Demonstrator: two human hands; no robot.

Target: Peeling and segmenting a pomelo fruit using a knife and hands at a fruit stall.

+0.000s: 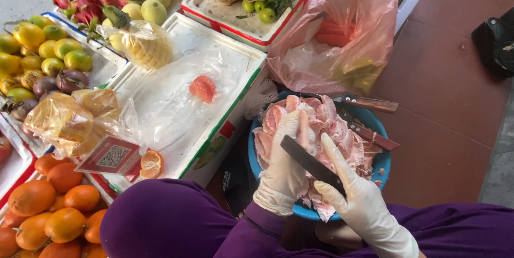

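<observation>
the left hand (286, 164), in a white glove, is curling around a pale piece of pomelo (306, 124) and holding it over the blue basin (381, 168), which is sitting on the ground between the person's knees. the right hand (356, 196), also gloved, is gripping a dark-bladed knife (310, 162), the index finger stretching forward along it, and the blade is lying across the left palm, touching the fruit. the basin is brimming with pink peel and pith (348, 140), and two more knives with wooden handles (375, 103) are resting across its far rim. a pink plastic bag (342, 49) is slumping just beyond the basin. to the left, a white foam box (214, 38) is carrying a clear plastic sheet with one pink peeled segment (203, 88) lying on it, and a bagged peeled pineapple (144, 44) is sitting at its far corner. oranges (48, 210) are piling near the person's left knee, with a halved one (151, 163) beside a small red card (110, 156)
</observation>
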